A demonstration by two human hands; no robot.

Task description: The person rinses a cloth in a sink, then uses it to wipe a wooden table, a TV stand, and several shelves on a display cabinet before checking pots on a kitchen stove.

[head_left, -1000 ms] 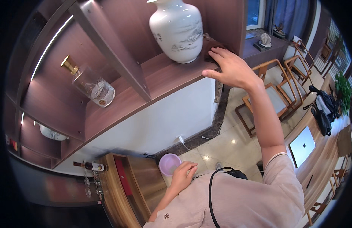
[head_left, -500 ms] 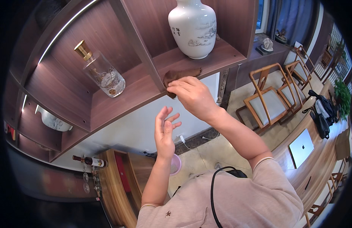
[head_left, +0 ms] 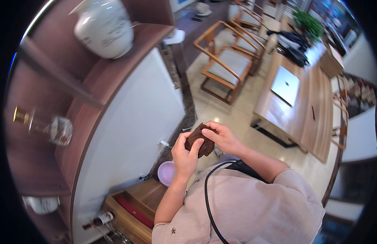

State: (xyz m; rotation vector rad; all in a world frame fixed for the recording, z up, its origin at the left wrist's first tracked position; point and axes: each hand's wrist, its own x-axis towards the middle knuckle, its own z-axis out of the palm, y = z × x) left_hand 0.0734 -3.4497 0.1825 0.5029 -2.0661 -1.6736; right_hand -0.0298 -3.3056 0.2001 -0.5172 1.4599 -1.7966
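A dark brown cloth (head_left: 199,142), bunched up, is held in front of my body between both hands. My left hand (head_left: 185,155) grips its left side, thumb pressed on the front. On the other side my right hand (head_left: 221,138) pinches the cloth's upper right, fingers wrapped behind it. To the left stands the wooden shelf unit (head_left: 84,126), apart from both hands. A white vase (head_left: 105,30) with a dark painted scene rests on its upper shelf, and a clear glass bottle (head_left: 60,130) with a gold cap sits in the compartment nearer me.
A long wooden table (head_left: 308,126) at the right carries a silver laptop (head_left: 285,85) and a black bag (head_left: 293,53). Wooden armchairs (head_left: 227,67) stand beyond it. Low at the left are a pink basin (head_left: 167,173), a wooden cabinet (head_left: 127,203) and a dark bottle (head_left: 103,218).
My right hand has drawn the cloth off the shelf edge and down toward my body. My left hand has closed on it too. The view has swung right, toward the table.
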